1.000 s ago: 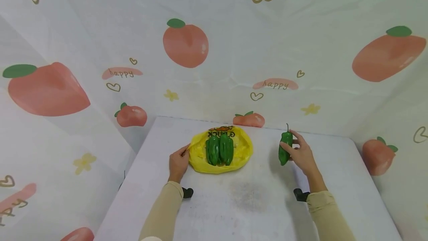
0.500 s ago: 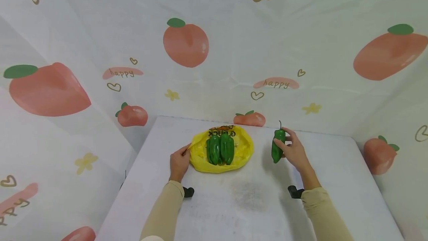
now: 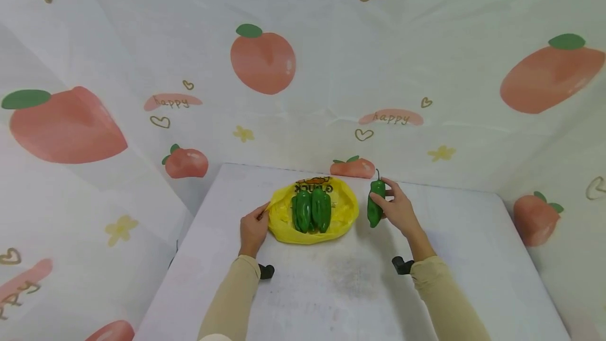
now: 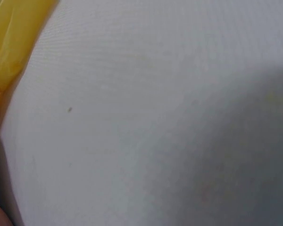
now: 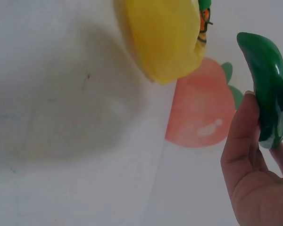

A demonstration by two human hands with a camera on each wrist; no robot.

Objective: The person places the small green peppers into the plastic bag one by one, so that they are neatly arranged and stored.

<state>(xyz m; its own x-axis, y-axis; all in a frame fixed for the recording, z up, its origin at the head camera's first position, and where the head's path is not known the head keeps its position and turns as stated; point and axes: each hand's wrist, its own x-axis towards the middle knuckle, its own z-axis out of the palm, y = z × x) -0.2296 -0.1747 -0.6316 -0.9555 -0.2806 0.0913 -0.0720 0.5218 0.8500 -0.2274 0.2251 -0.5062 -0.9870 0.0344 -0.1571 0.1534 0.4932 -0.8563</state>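
Note:
A yellow plastic bag (image 3: 342,214), spread wide at its mouth, lies on the white table with several green peppers (image 3: 311,210) in it. My left hand (image 3: 253,231) pinches the bag's left rim. In the left wrist view only a corner of the yellow bag (image 4: 12,37) and a sliver of that hand show. Just right of the bag, my right hand (image 3: 396,208) holds a single green pepper (image 3: 375,203) above the table, stem up. The right wrist view shows this pepper (image 5: 269,84) between thumb and fingers, apart from the bag.
The white table (image 3: 360,304) meets a pale backdrop (image 3: 307,120) printed with fruit, hearts and flowers. A greyish smudge (image 3: 352,275) marks the tabletop in front of the bag. Black wrist mounts (image 3: 402,265) stick out inward from the sleeves.
My right hand has carried its pepper leftward, closer to the bag. The left hand, the bag and the peppers inside it have stayed in place.

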